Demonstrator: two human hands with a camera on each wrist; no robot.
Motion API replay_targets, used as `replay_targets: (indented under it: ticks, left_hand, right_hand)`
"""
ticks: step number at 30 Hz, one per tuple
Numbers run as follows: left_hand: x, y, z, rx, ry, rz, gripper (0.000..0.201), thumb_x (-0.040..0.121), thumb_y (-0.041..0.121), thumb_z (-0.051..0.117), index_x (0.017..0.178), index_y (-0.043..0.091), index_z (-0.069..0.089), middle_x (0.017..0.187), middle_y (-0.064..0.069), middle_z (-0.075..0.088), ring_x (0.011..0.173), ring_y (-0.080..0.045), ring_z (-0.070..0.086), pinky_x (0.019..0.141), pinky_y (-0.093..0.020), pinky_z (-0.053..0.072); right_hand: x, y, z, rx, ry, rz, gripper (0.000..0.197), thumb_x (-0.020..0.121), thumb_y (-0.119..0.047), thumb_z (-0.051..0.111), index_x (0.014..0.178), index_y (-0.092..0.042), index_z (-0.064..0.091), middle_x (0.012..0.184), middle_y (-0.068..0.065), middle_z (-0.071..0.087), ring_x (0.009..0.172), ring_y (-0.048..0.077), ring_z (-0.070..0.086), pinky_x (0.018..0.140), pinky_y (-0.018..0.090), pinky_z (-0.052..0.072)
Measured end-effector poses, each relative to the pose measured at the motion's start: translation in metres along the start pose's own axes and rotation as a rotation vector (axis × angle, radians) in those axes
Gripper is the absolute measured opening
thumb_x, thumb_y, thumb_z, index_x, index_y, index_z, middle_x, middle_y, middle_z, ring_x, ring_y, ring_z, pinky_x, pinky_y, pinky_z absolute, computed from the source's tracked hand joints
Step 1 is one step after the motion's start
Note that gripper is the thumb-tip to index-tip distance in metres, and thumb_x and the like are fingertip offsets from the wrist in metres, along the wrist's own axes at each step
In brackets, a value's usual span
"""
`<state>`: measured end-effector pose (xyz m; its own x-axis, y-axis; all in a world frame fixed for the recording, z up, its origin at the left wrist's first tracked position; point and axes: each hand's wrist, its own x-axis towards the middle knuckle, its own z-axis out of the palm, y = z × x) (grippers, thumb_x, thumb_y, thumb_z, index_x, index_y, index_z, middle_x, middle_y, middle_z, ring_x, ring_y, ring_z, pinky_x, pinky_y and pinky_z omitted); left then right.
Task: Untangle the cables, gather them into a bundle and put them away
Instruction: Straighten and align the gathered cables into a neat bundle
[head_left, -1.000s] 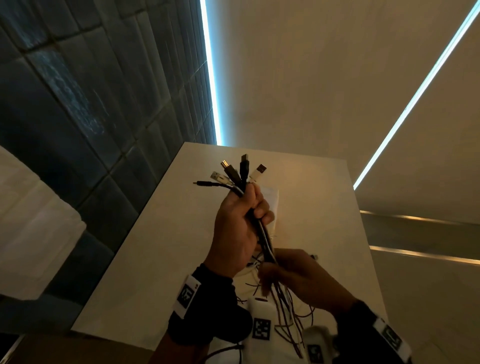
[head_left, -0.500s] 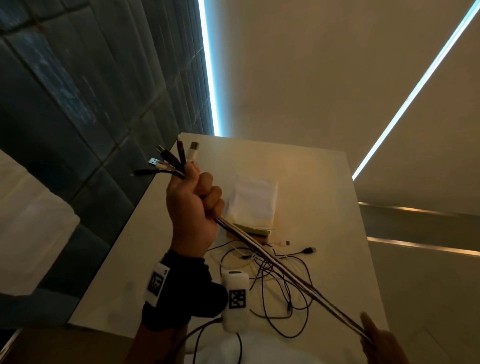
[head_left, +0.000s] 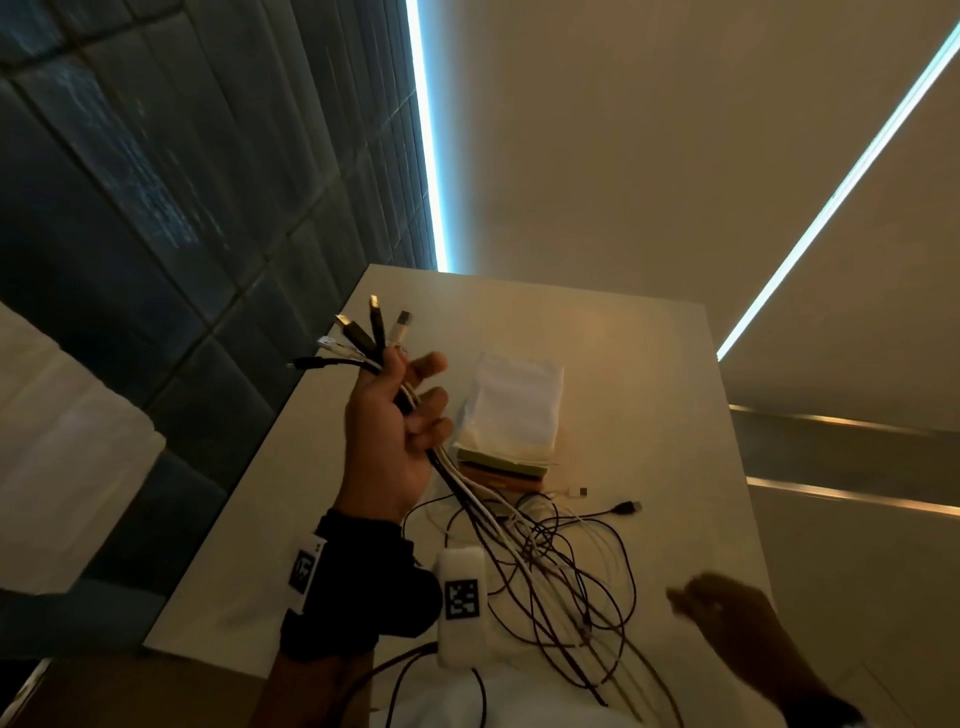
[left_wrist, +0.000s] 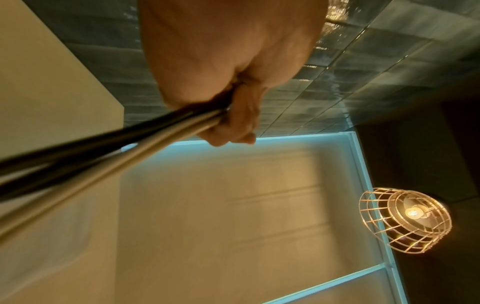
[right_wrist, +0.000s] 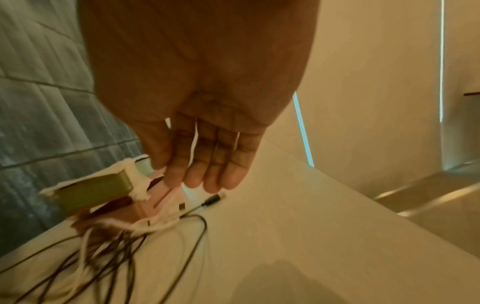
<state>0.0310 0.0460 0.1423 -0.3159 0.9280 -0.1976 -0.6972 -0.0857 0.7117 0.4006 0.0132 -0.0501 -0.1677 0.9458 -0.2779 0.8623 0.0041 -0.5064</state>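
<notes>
- Head view: left hand (head_left: 395, 436) raised above the desk (head_left: 649, 415), palm toward camera, fingers loosely curled round a bunch of cables (head_left: 467, 499). Plug ends (head_left: 363, 332) fan out above the thumb, black and white ones mixed.
- Below the hand the cables run down-right as a bunch, then spread into loose loops on the desk near its front edge. Two free plugs lie on the desk to the right of the loops, just in front of the stack.
- Right hand (head_left: 727, 608) low at right, above the desk's near-right corner, blurred in head view; holds nothing, apart from the cables.
- Stack (head_left: 511, 415) of flat things w/ white cloth or paper on top sits mid-desk, just right of left hand.
- Left wrist view only: left hand (left_wrist: 228, 82) closed snug on the cables (left_wrist: 103, 156), black & pale strands leaving toward lower left; a wire-cage lamp (left_wrist: 405, 220) lit at right, not seen in other views.
- Right wrist view only: right hand (right_wrist: 202, 115) flat, palm open, fingers straight & together, pointing at the stack (right_wrist: 96, 189); cables (right_wrist: 124, 242) under it look blurred, a black plug near the fingertips but not touching.
- Stack's green and brown layers are clearer here than from the head.
</notes>
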Motion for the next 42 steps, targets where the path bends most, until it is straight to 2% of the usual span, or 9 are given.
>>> replay_targets:
  ticks: [4, 9, 13, 15, 21, 26, 33, 37, 42]
  left_hand:
    - [-0.01, -0.013, 0.004, 0.064, -0.091, -0.123, 0.023, 0.103, 0.028, 0.035, 0.084, 0.019, 0.043, 0.06, 0.002, 0.049, 0.035, -0.004, 0.026, 0.034, -0.016, 0.02]
    - [-0.014, -0.016, 0.008, 0.131, -0.152, -0.172, 0.027, 0.103, 0.028, 0.032, 0.08, 0.019, 0.044, 0.053, 0.008, 0.026, 0.037, -0.004, 0.018, 0.036, -0.019, 0.012]
    - [-0.016, -0.015, 0.008, 0.14, -0.183, -0.185, 0.026, 0.102, 0.028, 0.032, 0.08, 0.018, 0.042, 0.053, 0.008, 0.026, 0.038, -0.005, 0.017, 0.038, -0.021, 0.01]
    - [-0.016, -0.017, 0.007, 0.15, -0.19, -0.183, 0.026, 0.102, 0.027, 0.032, 0.081, 0.017, 0.044, 0.053, 0.007, 0.026, 0.038, -0.005, 0.017, 0.038, -0.02, 0.011]
    - [-0.015, -0.023, 0.007, 0.141, -0.207, -0.199, 0.028, 0.103, 0.027, 0.031, 0.078, 0.018, 0.04, 0.052, 0.008, 0.026, 0.037, -0.005, 0.018, 0.037, -0.019, 0.011]
    - [-0.016, -0.023, 0.005, 0.143, -0.201, -0.199, 0.028, 0.103, 0.027, 0.032, 0.078, 0.018, 0.042, 0.052, 0.007, 0.026, 0.037, -0.005, 0.019, 0.039, -0.02, 0.01]
    - [-0.018, -0.026, 0.005, 0.234, -0.188, -0.141, 0.028, 0.103, 0.025, 0.034, 0.077, 0.018, 0.04, 0.059, 0.004, 0.026, 0.043, -0.007, 0.019, 0.042, -0.024, 0.013]
    - [-0.021, -0.033, 0.011, 0.357, -0.181, -0.096, 0.027, 0.103, 0.025, 0.037, 0.078, 0.016, 0.036, 0.061, 0.002, 0.025, 0.048, -0.01, 0.018, 0.047, -0.028, 0.014]
    - [-0.021, -0.045, 0.019, 0.523, -0.109, -0.042, 0.018, 0.102, 0.023, 0.043, 0.113, 0.01, 0.046, 0.058, 0.005, 0.025, 0.046, -0.008, 0.021, 0.042, -0.022, 0.018]
  right_hand:
    - [0.085, -0.025, -0.002, -0.01, 0.052, -0.051, 0.014, 0.089, -0.011, 0.063, 0.093, -0.023, 0.069, 0.096, -0.002, 0.064, 0.078, 0.012, 0.061, 0.071, 0.027, 0.05]
    - [0.122, -0.02, 0.029, -0.151, -0.075, -0.016, 0.042, 0.092, -0.02, 0.06, 0.133, -0.023, 0.053, 0.129, 0.005, 0.049, 0.113, 0.026, 0.054, 0.091, 0.037, 0.05]
    - [0.118, -0.013, 0.042, -0.212, -0.079, -0.007, 0.011, 0.092, -0.018, 0.056, 0.1, -0.024, 0.062, 0.103, 0.004, 0.051, 0.101, 0.028, 0.055, 0.078, 0.039, 0.052]
    - [0.115, -0.009, 0.045, -0.203, -0.074, -0.023, 0.015, 0.091, -0.013, 0.056, 0.082, -0.025, 0.054, 0.091, 0.0, 0.048, 0.091, 0.028, 0.058, 0.073, 0.041, 0.052]
    - [0.101, -0.003, 0.051, -0.197, -0.049, -0.111, 0.011, 0.09, -0.036, 0.062, 0.094, -0.026, 0.058, 0.092, -0.008, 0.045, 0.084, 0.015, 0.053, 0.064, 0.026, 0.043]
    - [0.103, -0.009, 0.049, -0.166, -0.052, -0.068, 0.018, 0.089, -0.03, 0.065, 0.084, -0.025, 0.048, 0.086, -0.006, 0.053, 0.078, 0.017, 0.055, 0.066, 0.033, 0.05]
    - [0.116, -0.073, -0.004, 0.259, 0.147, -0.127, 0.009, 0.084, -0.012, 0.072, 0.092, -0.01, 0.069, 0.085, 0.005, 0.071, 0.081, 0.022, 0.066, 0.077, 0.035, 0.054]
    - [0.107, -0.139, -0.035, 1.001, 0.121, -0.152, 0.021, 0.093, -0.013, 0.06, 0.103, 0.006, 0.06, 0.096, 0.018, 0.071, 0.095, 0.033, 0.068, 0.086, 0.043, 0.057]
    - [0.08, -0.216, -0.05, 1.247, 0.006, -0.314, 0.019, 0.099, -0.014, 0.047, 0.102, 0.001, 0.058, 0.073, 0.01, 0.055, 0.061, 0.019, 0.052, 0.059, 0.033, 0.047]
